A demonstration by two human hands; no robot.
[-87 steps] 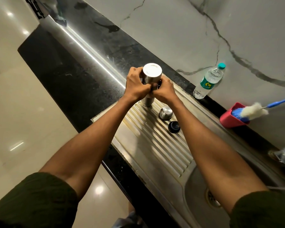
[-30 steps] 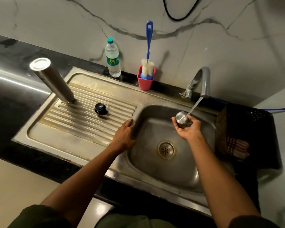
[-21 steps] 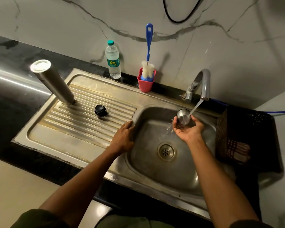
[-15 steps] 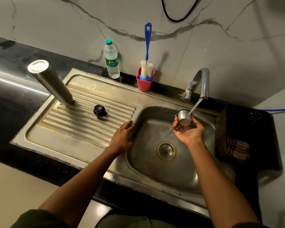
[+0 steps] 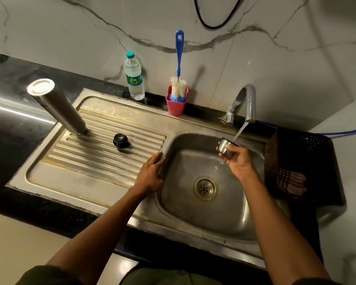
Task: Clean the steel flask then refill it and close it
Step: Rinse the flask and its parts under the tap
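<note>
1. Reaching forward from the bottom edge, two bare forearms in dark green sleeves stretch over the steel sink (image 5: 195, 227) set in the black counter (image 5: 19, 202).
2. The left hand (image 5: 150, 177) rests on the ridge between drainboard and basin, fingers relaxed and laid over the basin's left rim, gripping nothing.
3. The right hand (image 5: 237, 161) is over the basin, palm up, its fingers curled round the small steel cup (image 5: 224, 146), which it holds tilted under the water.
4. The round drain (image 5: 205, 187) lies in the basin floor between the two arms.
5. On the ribbed drainboard a black cap (image 5: 121, 140) sits by itself, well apart from both hands.
6. Farther left, the steel flask (image 5: 58, 108) stands on the drainboard near its far left corner, its white-rimmed top open.
7. A dark basket (image 5: 296, 161) holding a checked cloth (image 5: 290, 179) sits just right of the basin.
8. The tap (image 5: 247, 101) at the basin's far edge pours a thin stream onto the cup.
9. Against the marble wall stand a pink holder (image 5: 176, 105) with a blue-handled bottle brush (image 5: 179, 64) upright in it, and beside it a plastic water bottle (image 5: 133, 77) with a teal cap.
</note>
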